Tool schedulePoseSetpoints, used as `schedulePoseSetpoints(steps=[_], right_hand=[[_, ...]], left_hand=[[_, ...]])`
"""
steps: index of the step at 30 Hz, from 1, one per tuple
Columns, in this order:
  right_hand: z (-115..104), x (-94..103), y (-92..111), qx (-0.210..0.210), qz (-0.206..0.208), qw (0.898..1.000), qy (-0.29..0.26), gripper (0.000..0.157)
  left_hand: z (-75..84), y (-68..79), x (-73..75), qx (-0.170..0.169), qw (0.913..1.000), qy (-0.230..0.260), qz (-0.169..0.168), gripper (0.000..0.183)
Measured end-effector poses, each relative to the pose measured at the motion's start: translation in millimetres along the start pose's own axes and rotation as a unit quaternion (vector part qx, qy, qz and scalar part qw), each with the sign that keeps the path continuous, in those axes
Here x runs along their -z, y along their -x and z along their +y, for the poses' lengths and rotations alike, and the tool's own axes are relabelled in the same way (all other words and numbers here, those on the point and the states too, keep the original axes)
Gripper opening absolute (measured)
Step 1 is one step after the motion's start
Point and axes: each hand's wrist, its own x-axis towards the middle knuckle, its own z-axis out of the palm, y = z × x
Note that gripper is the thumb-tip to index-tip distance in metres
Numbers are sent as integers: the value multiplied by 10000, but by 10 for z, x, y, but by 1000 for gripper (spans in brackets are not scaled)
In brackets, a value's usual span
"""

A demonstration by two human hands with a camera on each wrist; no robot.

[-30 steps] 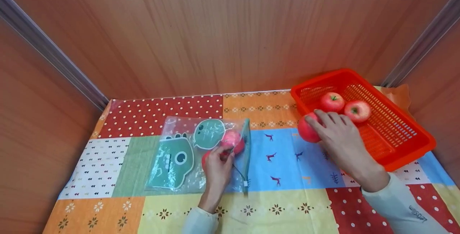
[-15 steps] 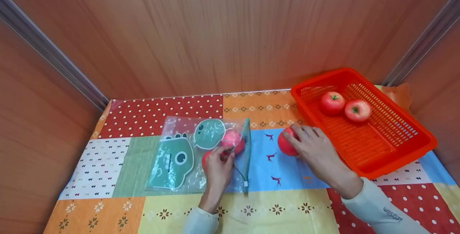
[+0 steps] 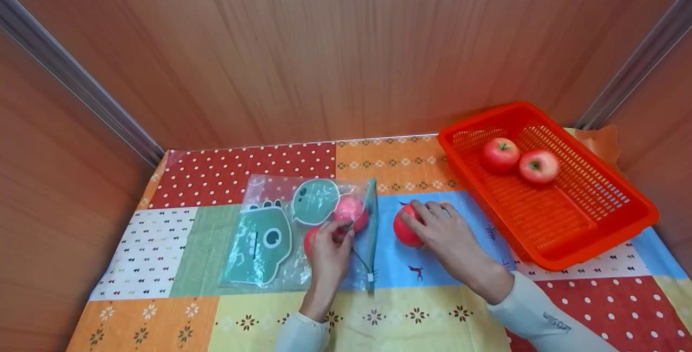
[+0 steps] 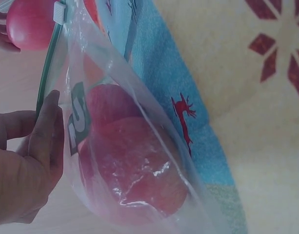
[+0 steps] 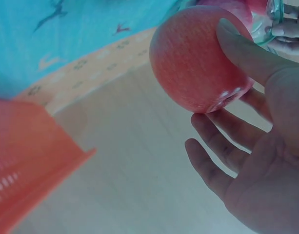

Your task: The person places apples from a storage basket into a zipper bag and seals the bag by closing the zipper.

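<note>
A clear zip bag (image 3: 303, 271) with green cartoon dinosaur prints lies on the cloth, its green zip edge facing right. Inside it are red apples (image 4: 134, 165), partly covered by the prints and the hand. My left hand (image 3: 328, 249) pinches the upper layer of the bag near its mouth, lifting it so the opening gapes. An apple (image 5: 203, 58) is held in my right hand (image 3: 446, 238), thumb on one side and fingers on the other. That hand is just right of the bag's mouth. The zip slider (image 4: 60, 13) sits at the near end of the edge.
An orange-red plastic basket (image 3: 600, 254) stands at the right with two apples in it, a left apple (image 3: 500, 155) and a right apple (image 3: 539, 167). Patchwork cloth (image 3: 178, 330) covers the table. Wooden panels (image 3: 346, 54) rise at the back and both sides.
My right hand has carried the apple leftward from over the basket's near left rim toward the bag's mouth. My left hand and the bag have stayed in place.
</note>
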Motion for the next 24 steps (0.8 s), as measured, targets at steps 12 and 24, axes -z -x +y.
schedulePoseSetpoints(steps=[12, 24], right_hand=[[-210, -129, -141, 51, -48, 9999, -130, 86], [-372, -192, -274, -18, -329, 9987, -398, 96]], left_hand=[[-20, -1, -16, -114, 9999, 67, 44, 22], [-9, -2, -11, -130, 9999, 54, 23, 20]])
